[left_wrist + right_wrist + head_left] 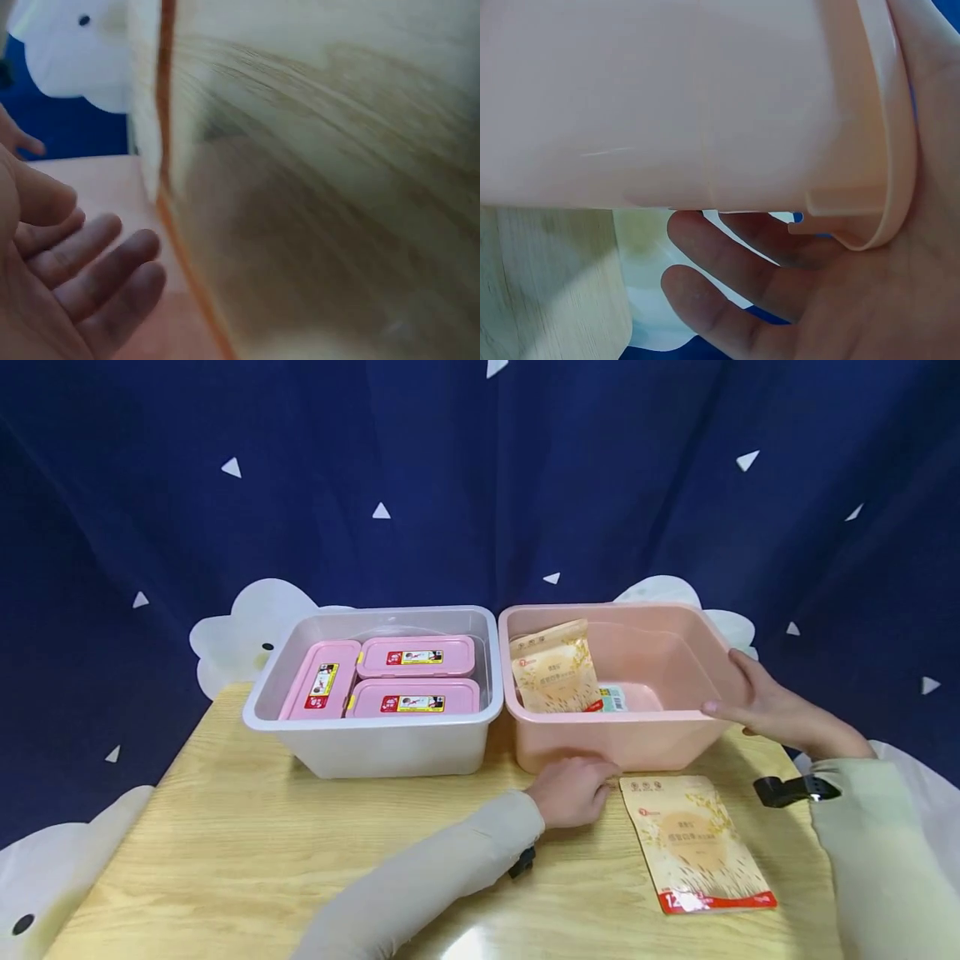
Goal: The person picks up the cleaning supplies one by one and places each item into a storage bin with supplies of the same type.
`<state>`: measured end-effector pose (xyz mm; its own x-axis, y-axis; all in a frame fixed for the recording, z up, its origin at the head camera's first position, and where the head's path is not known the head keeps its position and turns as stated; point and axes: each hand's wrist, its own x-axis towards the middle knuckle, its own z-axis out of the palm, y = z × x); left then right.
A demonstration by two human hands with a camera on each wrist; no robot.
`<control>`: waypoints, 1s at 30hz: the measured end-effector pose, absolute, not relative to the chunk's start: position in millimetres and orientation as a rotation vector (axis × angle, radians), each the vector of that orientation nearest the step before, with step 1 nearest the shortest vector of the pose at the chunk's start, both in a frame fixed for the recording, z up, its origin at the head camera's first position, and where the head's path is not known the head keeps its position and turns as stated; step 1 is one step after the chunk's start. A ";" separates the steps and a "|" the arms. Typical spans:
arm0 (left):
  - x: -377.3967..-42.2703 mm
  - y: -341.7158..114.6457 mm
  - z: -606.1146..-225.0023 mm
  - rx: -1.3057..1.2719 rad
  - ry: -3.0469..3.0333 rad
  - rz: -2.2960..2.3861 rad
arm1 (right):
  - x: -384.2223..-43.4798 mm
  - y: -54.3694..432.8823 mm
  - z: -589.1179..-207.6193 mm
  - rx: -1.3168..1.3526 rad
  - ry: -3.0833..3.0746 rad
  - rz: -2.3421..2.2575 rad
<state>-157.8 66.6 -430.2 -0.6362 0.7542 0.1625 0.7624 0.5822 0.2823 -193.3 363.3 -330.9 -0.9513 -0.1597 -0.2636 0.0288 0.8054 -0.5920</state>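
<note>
My left hand (573,792) is low in front of the pink storage bin (600,743), its fingertips beside the upper left corner of a flat cream pouch (697,843) on the table. In the left wrist view, its loosely bent fingers (120,277) hold nothing. At the bin's right end, my right hand (772,706) grips the rim, thumb at the front corner. The right wrist view has the palm against the rim, with fingers (720,262) reaching under it. Another cream pouch (558,672) leans inside the bin at its left end, beside a small green-and-white label (613,697).
Left of the pink bin stands a white bin (390,747) with three pink-lidded boxes (416,657). Both stand on a wooden table (225,835) before a dark blue curtain (420,460). A blurred, streaked surface (322,195) fills much of the left wrist view.
</note>
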 end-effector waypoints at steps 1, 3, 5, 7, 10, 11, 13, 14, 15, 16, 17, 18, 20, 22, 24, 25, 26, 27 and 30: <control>-160.2 69.8 -433.7 -1.295 -2.786 -0.490 | -193.6 364.0 -329.9 -0.099 2.692 -0.889; -163.5 75.9 -440.3 -1.258 -2.795 -0.415 | -193.9 364.3 -328.6 -0.090 2.690 -0.887; -164.8 82.3 -445.6 -1.234 -2.790 -0.340 | -194.0 364.5 -328.2 -0.078 2.687 -0.886; -164.9 88.4 -449.7 -1.224 -2.762 -0.280 | -194.1 364.7 -329.0 -0.073 2.689 -0.887; -163.6 97.1 -454.6 -1.187 -2.723 -0.286 | -193.5 365.8 -331.6 -0.071 2.694 -0.886; -162.9 99.7 -456.1 -1.167 -2.713 -0.302 | -192.9 366.4 -332.6 -0.070 2.697 -0.883; -162.7 103.0 -457.5 -1.111 -2.714 -0.330 | -193.5 366.1 -333.1 -0.077 2.699 -0.885; -162.5 104.5 -457.9 -1.079 -2.726 -0.344 | -193.7 366.0 -333.1 -0.080 2.701 -0.886; -162.4 105.9 -458.0 -1.045 -2.742 -0.363 | -194.0 365.8 -332.9 -0.082 2.704 -0.889; -161.0 107.2 -458.7 -1.013 -2.763 -0.389 | -193.7 365.6 -333.4 -0.082 2.705 -0.890; -159.6 108.3 -459.1 -0.979 -2.790 -0.424 | -193.5 365.3 -333.8 -0.083 2.705 -0.894; -158.1 109.2 -459.7 -0.943 -2.820 -0.468 | -193.6 364.9 -334.0 -0.084 2.706 -0.895; -155.2 111.0 -460.0 -0.884 -2.871 -0.567 | -193.5 365.0 -333.8 -0.078 2.709 -0.892; -152.7 112.6 -460.5 -0.853 -2.907 -0.667 | -193.3 365.5 -333.1 -0.074 2.711 -0.890; -151.2 113.0 -460.5 -0.856 -2.933 -0.765 | -193.7 365.6 -332.7 -0.078 2.711 -0.894; -151.1 113.0 -460.2 -0.876 -2.939 -0.802 | -193.8 365.6 -332.7 -0.081 2.710 -0.898; -151.4 112.9 -460.1 -0.904 -2.946 -0.834 | -193.9 365.4 -332.6 -0.080 2.709 -0.900; -151.9 112.7 -459.4 -0.934 -2.953 -0.862 | -193.9 365.3 -332.6 -0.081 2.709 -0.900; -154.6 112.5 -457.1 -1.022 -2.983 -0.912 | -193.7 365.5 -332.8 -0.080 2.703 -0.902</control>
<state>-154.6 112.5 -457.1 -0.7974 0.6018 0.0447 0.5239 0.6535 0.5463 -193.7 365.5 -332.8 -0.9565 -0.1428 -0.2544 0.0387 0.8023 -0.5956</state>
